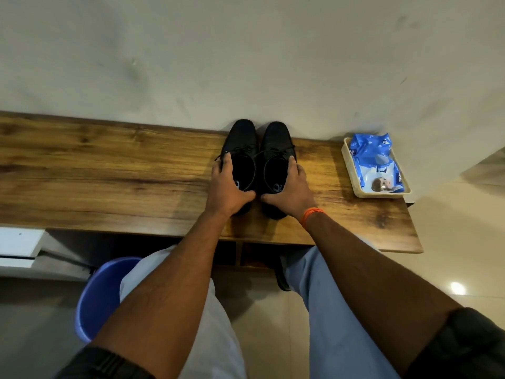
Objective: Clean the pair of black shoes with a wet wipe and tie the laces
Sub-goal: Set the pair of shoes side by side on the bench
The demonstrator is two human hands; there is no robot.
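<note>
Wooden table (pixel 109 170) | black shoes (pixel 241 143) toes to wall | left hand (pixel 225 187), right hand (pixel 291 187) each grip one heel

The shelf (pixel 109 170) was wood with a strong, dark grain, its brown top smooth with a dull sheen. The black shoes (pixel 243 138) looked matt, finely textured over the toes, with thin cord laces. The wipes pack (pixel 374 160) was glossy blue and white plastic film, crinkled, lying in a cream plastic tray (pixel 352 170). The wall behind was matt, scuffed plaster, and the floor tiles (pixel 459 269) shone. The bucket (pixel 101 296) was smooth blue plastic.
</note>
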